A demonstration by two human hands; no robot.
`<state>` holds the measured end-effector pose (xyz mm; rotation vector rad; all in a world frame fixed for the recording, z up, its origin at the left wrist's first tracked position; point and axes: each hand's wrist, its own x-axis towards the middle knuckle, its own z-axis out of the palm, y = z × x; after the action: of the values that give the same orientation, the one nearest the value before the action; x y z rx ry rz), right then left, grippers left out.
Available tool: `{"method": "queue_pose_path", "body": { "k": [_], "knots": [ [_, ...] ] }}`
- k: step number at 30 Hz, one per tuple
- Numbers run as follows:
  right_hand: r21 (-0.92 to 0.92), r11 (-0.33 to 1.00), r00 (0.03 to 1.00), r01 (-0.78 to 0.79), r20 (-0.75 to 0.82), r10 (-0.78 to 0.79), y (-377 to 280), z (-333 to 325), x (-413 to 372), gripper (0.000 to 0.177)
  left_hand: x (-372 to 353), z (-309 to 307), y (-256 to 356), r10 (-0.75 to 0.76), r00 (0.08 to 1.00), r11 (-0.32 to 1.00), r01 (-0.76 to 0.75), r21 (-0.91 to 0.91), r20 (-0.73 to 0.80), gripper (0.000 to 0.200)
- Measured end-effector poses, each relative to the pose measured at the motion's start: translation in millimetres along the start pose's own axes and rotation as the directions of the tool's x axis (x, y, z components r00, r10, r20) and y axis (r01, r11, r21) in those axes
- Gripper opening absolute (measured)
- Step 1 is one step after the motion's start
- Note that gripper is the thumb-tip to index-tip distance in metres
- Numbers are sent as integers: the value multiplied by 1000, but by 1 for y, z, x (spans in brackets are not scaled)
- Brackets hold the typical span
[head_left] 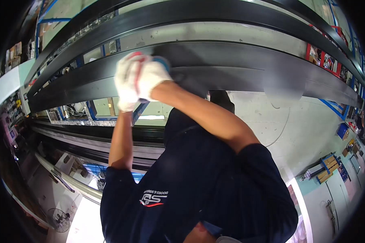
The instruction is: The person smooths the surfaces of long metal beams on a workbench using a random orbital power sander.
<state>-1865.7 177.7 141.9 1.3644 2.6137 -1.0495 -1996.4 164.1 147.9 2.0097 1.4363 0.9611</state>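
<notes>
My left hand [126, 81], in a white glove with red on it, is pressed close beside my right hand at the left part of a long dark metal profile [231, 60]. My right hand [152, 77], also in a white glove, has its fingers curled in. A blue-teal thing with a rounded edge [162, 62] shows at the far side of my right hand. Both gloves are slightly blurred and cover most of what lies between them. The fingers of my left hand look closed, but what they grip is hidden.
More long dark profiles [170, 14] run parallel beyond the one under my hands. Blue metal racks [93, 109] stand below and at the sides. A red frame [322, 60] is at the right. A cable [286, 125] lies on the pale floor, and a fan [59, 220] stands at lower left.
</notes>
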Motion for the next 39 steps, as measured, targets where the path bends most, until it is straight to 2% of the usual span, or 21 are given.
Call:
{"method": "queue_pose_path", "body": {
  "k": [1,2,4,9,10,12,13,15,16,17,18,19,21,23,28,30,32,34,36,38,39],
  "knots": [
    [-181,978,993,99,-45,-109,-21,4,19,25,-7,-20,-18,-230,972,971,227,-81,-39,33],
    [-178,972,980,153,-103,-173,-38,24,51,28,-12,-40,-36,-252,967,965,247,-84,-47,36],
    [-129,989,986,71,-143,-89,-68,26,74,27,-26,-62,-71,-259,960,959,244,-141,-104,38],
    [-190,959,962,210,-133,-238,-47,6,71,23,-13,-56,-75,-35,994,989,49,137,-102,32],
    [-152,978,961,141,-215,-172,-35,13,64,20,-4,-44,-62,89,993,973,-68,222,-82,30],
    [-72,991,988,109,-105,-116,-3,-15,34,27,12,-13,-47,192,980,962,-178,206,-51,33],
    [-185,977,978,106,-157,-136,16,-23,14,29,20,7,-30,176,984,966,-166,199,-34,37],
    [-177,973,988,-146,-83,133,49,-40,-18,38,32,56,-14,303,952,944,-294,150,-41,42],
    [-150,969,980,-198,-22,197,69,-57,-40,41,40,87,-7,310,950,948,-305,87,-48,38],
    [-182,941,959,-284,-69,276,86,-65,-63,44,50,113,25,-2,1000,971,-2,-240,-19,31],
    [-245,903,936,-352,-113,334,113,-62,-89,46,59,140,46,139,989,977,-145,-155,-52,24],
    [-329,870,930,-367,-102,354,142,-60,-112,52,67,169,66,158,985,962,-169,-214,-67,26],
    [-296,894,898,-336,-386,210,226,-33,-173,62,80,217,107,144,989,938,-130,-322,20,31],
    [-40,891,818,-452,-416,397,262,-42,-222,67,92,260,145,156,972,906,-69,-417,178,36],
    [-284,789,779,-545,-521,350,316,-67,-280,76,121,329,190,331,890,852,-139,-505,313,44],
    [-126,813,707,-569,-580,405,315,-69,-270,74,135,342,179,449,826,809,-213,-548,341,45],
    [-69,734,663,-676,-492,564,281,-87,-241,74,156,296,169,390,755,847,-69,-528,527,47],
    [23,779,674,-627,-486,557,258,-90,-207,71,160,292,129,510,790,756,-222,-616,342,48],
    [25,787,727,-617,-363,582,217,-102,-168,62,169,244,106,333,726,800,119,-588,601,48],
    [24,823,741,-568,-420,524,185,-98,-128,60,160,217,68,443,813,811,-183,-556,378,47],
    [-37,859,788,-510,-421,449,181,-91,-111,60,157,199,53,417,825,818,-156,-554,382,46]
  ]
}}
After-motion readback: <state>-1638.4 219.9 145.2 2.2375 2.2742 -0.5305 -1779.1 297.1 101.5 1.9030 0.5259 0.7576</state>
